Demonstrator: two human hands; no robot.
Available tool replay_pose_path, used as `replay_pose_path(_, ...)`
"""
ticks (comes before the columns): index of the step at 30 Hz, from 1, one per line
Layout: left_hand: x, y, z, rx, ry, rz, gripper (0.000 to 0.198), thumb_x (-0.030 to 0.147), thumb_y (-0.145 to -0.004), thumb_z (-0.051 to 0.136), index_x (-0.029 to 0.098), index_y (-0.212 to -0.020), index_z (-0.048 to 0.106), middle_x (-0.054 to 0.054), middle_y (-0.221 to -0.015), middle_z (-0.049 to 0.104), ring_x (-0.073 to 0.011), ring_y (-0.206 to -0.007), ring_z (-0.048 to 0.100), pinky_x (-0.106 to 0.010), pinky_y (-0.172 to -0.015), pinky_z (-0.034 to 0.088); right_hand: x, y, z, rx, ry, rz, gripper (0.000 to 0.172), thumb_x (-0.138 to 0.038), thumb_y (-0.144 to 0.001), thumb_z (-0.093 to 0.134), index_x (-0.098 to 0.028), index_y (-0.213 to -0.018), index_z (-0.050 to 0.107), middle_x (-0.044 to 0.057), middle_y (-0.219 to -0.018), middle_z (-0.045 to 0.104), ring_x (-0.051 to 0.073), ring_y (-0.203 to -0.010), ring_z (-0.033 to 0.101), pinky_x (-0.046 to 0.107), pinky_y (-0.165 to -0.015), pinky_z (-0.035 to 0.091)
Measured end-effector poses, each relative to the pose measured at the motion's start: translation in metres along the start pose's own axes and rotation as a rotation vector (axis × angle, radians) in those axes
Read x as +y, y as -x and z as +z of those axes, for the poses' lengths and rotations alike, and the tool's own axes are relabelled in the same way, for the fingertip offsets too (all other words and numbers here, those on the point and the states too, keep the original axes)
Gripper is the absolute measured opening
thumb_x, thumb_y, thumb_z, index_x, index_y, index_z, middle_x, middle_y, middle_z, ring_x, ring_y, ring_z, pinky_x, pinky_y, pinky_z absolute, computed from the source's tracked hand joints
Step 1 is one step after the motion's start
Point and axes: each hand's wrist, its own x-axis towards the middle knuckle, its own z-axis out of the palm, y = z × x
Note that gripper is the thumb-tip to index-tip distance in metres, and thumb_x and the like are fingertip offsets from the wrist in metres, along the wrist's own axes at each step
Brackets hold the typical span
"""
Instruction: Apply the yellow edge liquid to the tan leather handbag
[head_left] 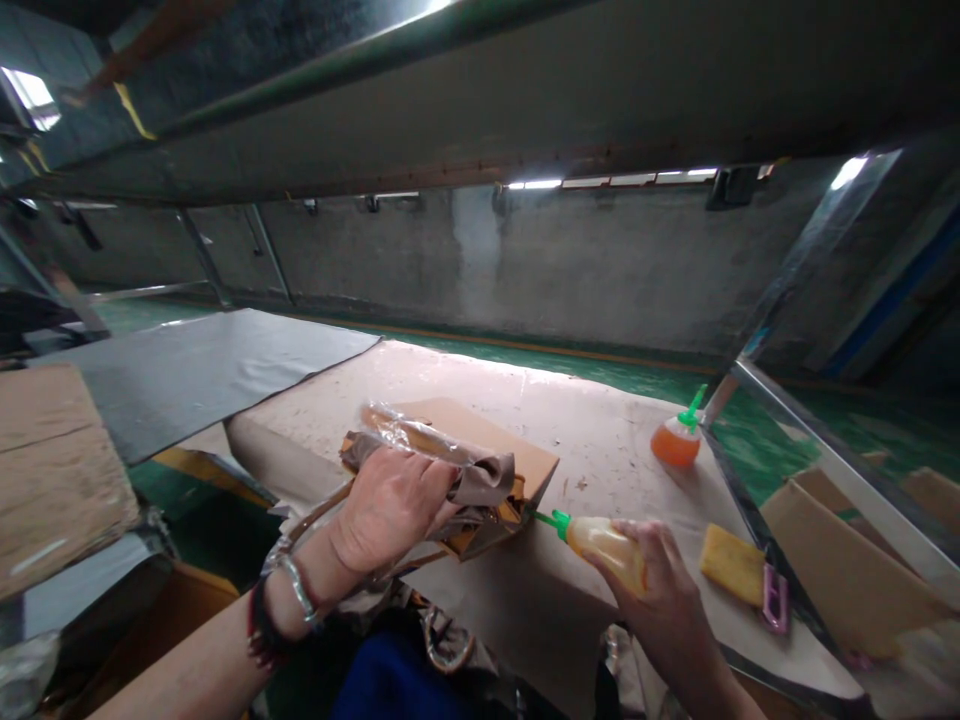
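Note:
My left hand [394,505] is closed on a brown leather-like bag [486,482], its fingers over the folded upper edge. Clear plastic wrap [401,428] covers part of this bag, and its far side leans by a flat tan panel [517,458]. In my right hand [664,580] is a squeeze bottle [604,550] of pale yellowish liquid, tilted on its side. Its thin green nozzle points left and its tip meets or nearly meets the bag's right edge; contact is unclear. The bag's underside is hidden.
A second squeeze bottle [676,440] with orange liquid stands on the paper-covered table [600,410]. A yellow sponge [727,562] and a pink-framed tool [775,600] lie at the right edge. Cardboard boxes [847,560] stand beyond. Overhead hangs a wide shelf [480,110].

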Motion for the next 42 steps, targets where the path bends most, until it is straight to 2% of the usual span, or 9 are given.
replay_pose_path(3,-0.001,0.006,0.001,0.002,-0.028,-0.010,0.035,0.020,-0.093,0.031,0.018,-0.064,0.051,-0.002,-0.051,0.056,-0.0177,-0.044,0.054,-0.030,-0.044,0.039,0.001,0.001,0.002,-0.018,-0.003,-0.002,0.032,-0.055,-0.091,0.046,-0.023,-0.094,0.051,0.003,-0.081,0.058,0.020,-0.071,0.065,0.032,-0.059,0.057)
replay_pose_path(6,-0.002,0.014,0.003,-0.034,-0.014,-0.005,0.031,0.023,-0.094,0.032,0.017,-0.074,0.054,-0.003,-0.055,0.060,-0.0188,-0.046,0.056,-0.031,-0.044,0.041,0.001,0.000,0.002,-0.036,-0.008,0.003,0.029,-0.052,-0.092,0.046,-0.023,-0.094,0.049,0.003,-0.081,0.058,0.019,-0.070,0.065,0.031,-0.060,0.057)
replay_pose_path(10,-0.001,0.025,0.006,-0.029,0.042,-0.010,0.026,0.023,-0.095,0.031,0.014,-0.097,0.055,-0.006,-0.071,0.067,-0.0207,-0.062,0.064,-0.033,-0.058,0.051,-0.001,-0.004,0.000,-0.028,0.000,-0.006,0.029,-0.052,-0.093,0.044,-0.023,-0.094,0.048,0.004,-0.080,0.056,0.020,-0.070,0.064,0.032,-0.059,0.057)
replay_pose_path(13,0.002,0.031,0.008,-0.004,0.014,-0.008,0.028,0.023,-0.095,0.029,0.014,-0.102,0.054,-0.008,-0.081,0.069,-0.0229,-0.074,0.066,-0.037,-0.069,0.053,-0.003,-0.006,-0.001,-0.036,0.000,-0.013,0.029,-0.052,-0.093,0.043,-0.024,-0.093,0.048,0.003,-0.077,0.056,0.018,-0.066,0.063,0.030,-0.056,0.056)
replay_pose_path(20,0.008,0.038,0.011,-0.033,0.089,-0.053,0.030,0.030,-0.097,0.031,0.019,-0.113,0.054,-0.004,-0.080,0.064,-0.0203,-0.076,0.062,-0.034,-0.075,0.050,-0.003,-0.006,0.007,-0.037,0.002,0.036,0.029,-0.052,-0.094,0.039,-0.024,-0.094,0.045,0.003,-0.079,0.055,0.019,-0.067,0.063,0.032,-0.056,0.056)
replay_pose_path(26,0.010,0.039,0.012,0.049,0.083,-0.035,0.034,0.036,-0.098,0.030,0.018,-0.100,0.059,-0.003,-0.073,0.060,-0.0177,-0.068,0.059,-0.030,-0.065,0.050,-0.002,-0.006,0.016,-0.024,0.005,0.076,0.034,-0.055,-0.094,0.033,-0.023,-0.094,0.045,0.004,-0.080,0.053,0.020,-0.064,0.062,0.035,-0.054,0.056)
replay_pose_path(30,0.010,0.041,0.012,0.005,0.107,-0.047,0.032,0.034,-0.098,0.030,0.020,-0.103,0.058,-0.001,-0.073,0.061,-0.0166,-0.068,0.060,-0.029,-0.064,0.051,-0.004,-0.008,0.016,0.001,-0.015,0.104,0.033,-0.055,-0.094,0.035,-0.024,-0.090,0.043,0.003,-0.078,0.054,0.018,-0.062,0.062,0.032,-0.053,0.056)
replay_pose_path(36,0.008,0.049,0.016,-0.037,0.053,0.013,0.029,0.030,-0.098,0.031,0.016,-0.090,0.055,-0.004,-0.074,0.060,-0.0160,-0.066,0.060,-0.028,-0.060,0.052,-0.004,-0.006,0.016,0.022,-0.041,0.123,0.022,-0.046,-0.094,0.042,-0.024,-0.092,0.043,0.003,-0.080,0.054,0.018,-0.065,0.062,0.031,-0.056,0.056)
replay_pose_path(42,0.004,0.060,0.021,-0.083,0.052,0.049,0.027,0.032,-0.097,0.036,0.016,-0.099,0.057,-0.004,-0.077,0.060,-0.0175,-0.071,0.060,-0.030,-0.065,0.052,-0.005,-0.001,0.013,-0.001,-0.043,0.102,0.013,-0.037,-0.093,0.047,-0.024,-0.092,0.044,0.002,-0.079,0.053,0.018,-0.064,0.060,0.031,-0.055,0.055)
